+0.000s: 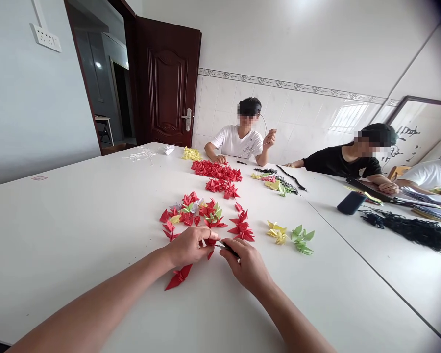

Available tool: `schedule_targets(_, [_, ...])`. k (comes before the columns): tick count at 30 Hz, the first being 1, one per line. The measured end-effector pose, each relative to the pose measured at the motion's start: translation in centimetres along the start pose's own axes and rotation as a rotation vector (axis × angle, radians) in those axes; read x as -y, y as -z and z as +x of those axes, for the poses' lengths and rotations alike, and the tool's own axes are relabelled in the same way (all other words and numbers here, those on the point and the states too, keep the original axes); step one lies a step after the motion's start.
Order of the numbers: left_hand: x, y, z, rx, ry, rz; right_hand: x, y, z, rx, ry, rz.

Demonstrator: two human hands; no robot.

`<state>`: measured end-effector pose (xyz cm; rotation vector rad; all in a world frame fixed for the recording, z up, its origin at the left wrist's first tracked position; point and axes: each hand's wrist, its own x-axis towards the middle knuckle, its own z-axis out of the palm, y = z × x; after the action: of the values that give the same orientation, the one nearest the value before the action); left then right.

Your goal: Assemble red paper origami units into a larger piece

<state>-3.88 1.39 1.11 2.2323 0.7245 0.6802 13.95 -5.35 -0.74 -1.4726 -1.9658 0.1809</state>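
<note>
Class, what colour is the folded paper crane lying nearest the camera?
Red; that folded paper crane shows best in the head view.

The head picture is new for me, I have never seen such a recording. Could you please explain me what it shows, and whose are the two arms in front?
There is no robot here. The camera is worn on a person's head and looks forward and down, so the two bare arms in front are the wearer's own. This is the only view.

The left hand holds a red folded paper. The right hand holds a small dark tool, whose tip meets the paper; its exact kind is unclear.

On the white table lie many red paper figures, with yellow figures and green figures to the right. Farther right are black strings. Other people sit across the table.
</note>
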Motion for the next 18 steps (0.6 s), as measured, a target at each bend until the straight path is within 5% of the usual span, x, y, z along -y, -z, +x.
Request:
schedule_targets(6, [-0.02, -0.04, -0.21, 0.010, 0.062, 0.001, -0.12, -0.22, 0.13, -0.085, -0.098, 0.156])
schedule_targets(18, [-0.21, 0.25, -0.14, 0.007, 0.065, -0.032, -0.52, -0.39, 0.36, -0.080, -0.050, 0.127])
